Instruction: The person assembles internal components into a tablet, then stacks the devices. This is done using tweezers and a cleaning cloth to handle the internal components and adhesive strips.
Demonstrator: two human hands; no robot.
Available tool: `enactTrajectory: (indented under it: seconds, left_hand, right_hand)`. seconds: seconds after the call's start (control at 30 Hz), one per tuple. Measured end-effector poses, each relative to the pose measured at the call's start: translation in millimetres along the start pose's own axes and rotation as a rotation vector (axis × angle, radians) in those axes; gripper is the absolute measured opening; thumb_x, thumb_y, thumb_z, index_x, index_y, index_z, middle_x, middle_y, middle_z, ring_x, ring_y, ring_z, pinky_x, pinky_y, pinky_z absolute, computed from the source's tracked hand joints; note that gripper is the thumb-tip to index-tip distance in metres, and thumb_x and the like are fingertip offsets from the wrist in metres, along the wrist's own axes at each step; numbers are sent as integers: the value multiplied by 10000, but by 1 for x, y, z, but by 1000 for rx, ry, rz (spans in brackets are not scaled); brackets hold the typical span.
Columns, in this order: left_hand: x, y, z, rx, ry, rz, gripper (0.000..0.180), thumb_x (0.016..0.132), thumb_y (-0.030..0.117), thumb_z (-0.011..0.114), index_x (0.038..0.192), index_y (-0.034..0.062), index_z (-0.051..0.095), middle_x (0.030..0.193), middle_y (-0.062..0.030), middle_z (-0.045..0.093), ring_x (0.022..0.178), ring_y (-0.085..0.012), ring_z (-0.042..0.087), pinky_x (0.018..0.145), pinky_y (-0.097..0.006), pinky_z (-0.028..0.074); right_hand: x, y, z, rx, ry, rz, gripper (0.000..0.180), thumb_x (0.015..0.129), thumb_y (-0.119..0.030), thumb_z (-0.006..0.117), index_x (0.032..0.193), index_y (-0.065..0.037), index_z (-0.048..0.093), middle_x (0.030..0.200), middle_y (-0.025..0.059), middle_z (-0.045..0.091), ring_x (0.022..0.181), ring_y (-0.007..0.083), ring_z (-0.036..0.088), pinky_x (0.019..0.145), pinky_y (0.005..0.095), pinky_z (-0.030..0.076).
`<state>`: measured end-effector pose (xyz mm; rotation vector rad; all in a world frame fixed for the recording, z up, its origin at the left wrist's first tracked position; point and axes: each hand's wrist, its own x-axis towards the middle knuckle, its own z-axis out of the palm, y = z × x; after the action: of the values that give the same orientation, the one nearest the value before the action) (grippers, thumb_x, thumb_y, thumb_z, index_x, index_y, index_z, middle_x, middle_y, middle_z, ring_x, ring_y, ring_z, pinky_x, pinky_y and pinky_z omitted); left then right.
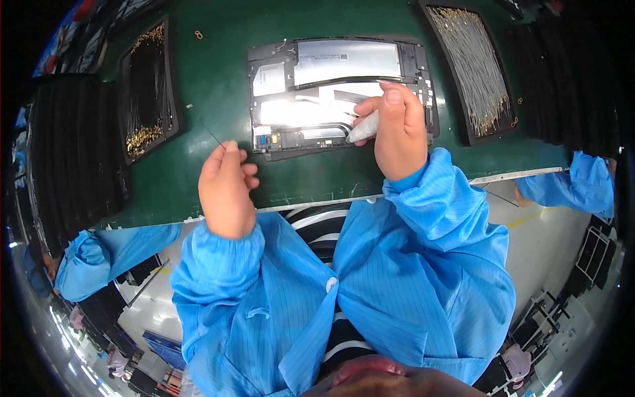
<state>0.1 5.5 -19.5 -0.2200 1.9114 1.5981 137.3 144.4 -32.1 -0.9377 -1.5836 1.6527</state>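
Observation:
My left hand is closed in a pinch on a thin black cable, just left of the open device's near left corner. The device, a flat tablet-like unit with its inside exposed, lies before me, showing silver battery panels, black strips and small circuit parts along its near edge. Over its right part is my right hand, fingers curled. A whitish tapered piece shows at these fingers, pointing toward the near edge; whether it is a held tool or a finger cover I cannot tell. Glare hides the device's middle.
A black tray of dark cables with gold ends lies at left, another tray of grey cables at right. Stacks of black trays flank the green table. Sleeved arms of other people show at both sides.

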Motion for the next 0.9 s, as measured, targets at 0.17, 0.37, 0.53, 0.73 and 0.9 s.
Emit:
enactTrajectory:
  seconds: [0.17, 0.37, 0.53, 0.73, 0.9]
  left_hand:
    - [-37, -8, -16, 294, -516, -281, 260, 807, 201, 504, 960, -8, 530, 716, -18, 513, 555, -63, 473, 471, -187, 390]
    - [-18, -11, 1, 90, -515, -340, 192, 813, 199, 503, 862, 16, 529, 679, -3, 501, 542, -61, 481, 462, -178, 387]
    - [-11, -12, 4, 69, -542, -401, 137, 805, 183, 513, 832, 48, 506, 676, -10, 521, 531, -78, 491, 446, -187, 366]
    - [-11, -13, 8, 74, -543, -404, 152, 811, 180, 505, 858, 35, 507, 696, -26, 522, 552, -105, 493, 464, -205, 371]
    - [-13, -8, 3, 94, -465, -388, 297, 816, 289, 504, 887, 1, 496, 709, -39, 517, 590, -112, 519, 493, -227, 436]
  right_hand:
    - [-1, -2, 1, 55, 2, 27, 355, 886, -303, 311, 1084, -10, 344, 788, 116, 533, 616, 152, 519, 525, 253, 432]
    - [17, -20, 15, -168, -237, 40, 329, 838, -258, 415, 1063, -20, 451, 854, 130, 567, 725, 180, 539, 649, 259, 428]
    - [45, -19, 42, -860, -658, -153, 351, 784, -269, 442, 1035, -34, 514, 914, 150, 568, 859, 258, 542, 775, 312, 412]
    - [63, -27, 43, -1076, -894, -58, 314, 756, -303, 448, 948, -87, 569, 938, 142, 563, 876, 276, 531, 792, 329, 404]
    - [67, -40, 6, -695, -470, 79, 287, 777, -297, 465, 925, -76, 570, 886, 125, 578, 836, 245, 546, 749, 326, 417]
